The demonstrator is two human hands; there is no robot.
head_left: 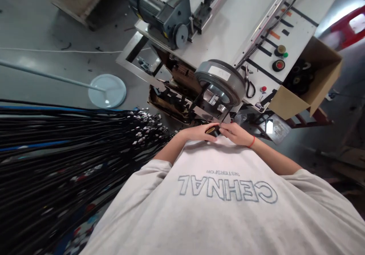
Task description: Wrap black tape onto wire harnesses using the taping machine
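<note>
Close in front of my shirt, my left hand (198, 132) is closed around a roll of black tape (213, 130), whose yellowish core shows. My right hand (235, 133), with a red cord at the wrist, has its fingers pinched together against the roll's right side. What those fingertips grip is too small to make out. A thin dark strand (226, 115) runs up from between the hands toward the machine. Just beyond them is a round grey ring-shaped machine head (219, 81) with a white label and metal parts inside its opening.
A white machine table (225, 30) carries a motor unit (162, 15), black scissors (250, 84), control buttons (278, 65) and tape strips. An open cardboard box (322, 82) with black rolls stands right. Bundled black cables (71, 144) hang left, near a stand's round white base (107, 91).
</note>
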